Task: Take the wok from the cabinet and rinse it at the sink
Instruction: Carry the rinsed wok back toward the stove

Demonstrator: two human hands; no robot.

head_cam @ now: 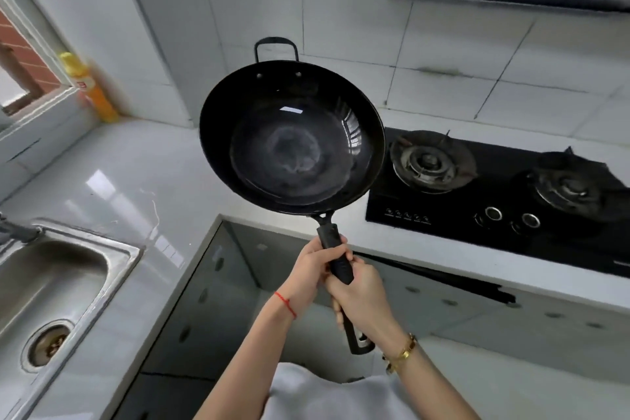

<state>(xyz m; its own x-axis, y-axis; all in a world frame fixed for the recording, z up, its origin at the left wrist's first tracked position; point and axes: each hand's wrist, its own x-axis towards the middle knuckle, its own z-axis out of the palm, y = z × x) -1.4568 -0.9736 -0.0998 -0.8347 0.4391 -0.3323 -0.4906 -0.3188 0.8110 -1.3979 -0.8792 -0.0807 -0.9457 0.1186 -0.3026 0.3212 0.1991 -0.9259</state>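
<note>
— Black wok mid-frame, over the surface; why both grips?
— Left hand & right hand clamp its handle; we reckon it's heavy. Sink lower left.

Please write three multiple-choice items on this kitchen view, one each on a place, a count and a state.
1. Where does the sink lie relative to the wok?
A. lower left
B. upper right
C. directly behind it

2. How many burners does the stove show?
A. one
B. two
C. four

3. How is the wok held?
A. resting on a burner
B. lying in the sink
C. up in the air by its handle, in both hands

Answers:
1. A, the steel basin sits at the lower left edge, the wok at centre.
2. B, one burner and another sit side by side.
3. C, the left hand and right hand both grip the handle, with the pan clear of the counter.
</note>
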